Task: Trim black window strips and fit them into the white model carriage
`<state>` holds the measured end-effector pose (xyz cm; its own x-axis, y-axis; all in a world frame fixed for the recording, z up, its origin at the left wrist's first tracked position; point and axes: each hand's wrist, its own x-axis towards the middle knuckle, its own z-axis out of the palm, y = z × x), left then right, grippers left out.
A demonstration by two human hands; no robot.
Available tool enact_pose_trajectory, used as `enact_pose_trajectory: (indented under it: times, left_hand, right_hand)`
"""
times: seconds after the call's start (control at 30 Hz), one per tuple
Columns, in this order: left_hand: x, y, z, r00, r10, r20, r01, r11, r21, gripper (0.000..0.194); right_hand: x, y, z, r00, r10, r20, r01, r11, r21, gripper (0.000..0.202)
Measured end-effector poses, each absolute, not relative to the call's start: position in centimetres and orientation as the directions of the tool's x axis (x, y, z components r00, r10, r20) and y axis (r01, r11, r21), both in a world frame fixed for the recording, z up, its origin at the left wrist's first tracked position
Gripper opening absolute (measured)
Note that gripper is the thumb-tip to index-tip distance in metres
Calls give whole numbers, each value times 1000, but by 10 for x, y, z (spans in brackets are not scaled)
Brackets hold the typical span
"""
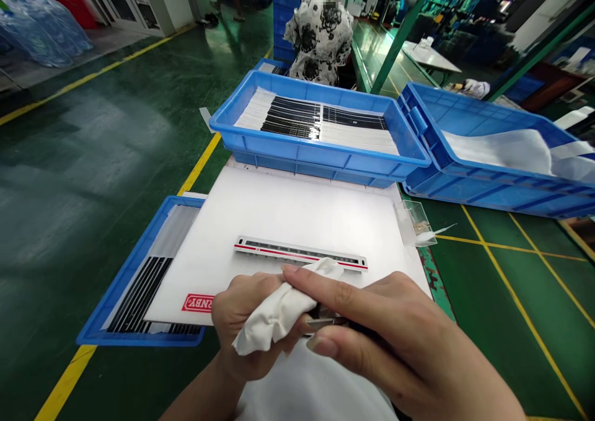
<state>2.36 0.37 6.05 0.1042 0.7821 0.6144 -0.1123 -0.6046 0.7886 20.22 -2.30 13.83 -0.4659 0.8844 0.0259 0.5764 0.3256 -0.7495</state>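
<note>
The left hand [246, 322] has its grip closed on a white cloth [283, 309]. The right hand [395, 340] pinches a thin dark strip [325, 323], mostly hidden, against that cloth, low over the white board [288, 216] on the desk. A train-printed strip [300, 253] lies just beyond. Three blue crates: the far one [320, 154] holds rows of black and white strips, the right one [483, 179] white sheets, the left tray [125, 284] black strips.

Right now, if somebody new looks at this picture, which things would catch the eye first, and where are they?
First the two hands at the bottom centre: the left hand grips a white cloth and the right hand pinches a thin dark strip against it. Just beyond, a long grey piece with a red stripe lies on a white board. Behind the board stands a blue tray with black and white strips.
</note>
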Motion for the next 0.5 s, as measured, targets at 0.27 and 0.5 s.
enact_pose_trajectory:
  times: [0.27, 0.5]
  left_hand:
    - [22, 2, 60, 124, 788, 604, -86, -597, 797, 31]
    - [22, 1, 61, 97, 788, 608, -107, -599, 794, 30]
  right_hand:
    - [200, -24, 139, -457, 888, 53, 557, 332, -761, 38]
    - [199, -24, 140, -469, 882, 38, 594, 347, -726, 37]
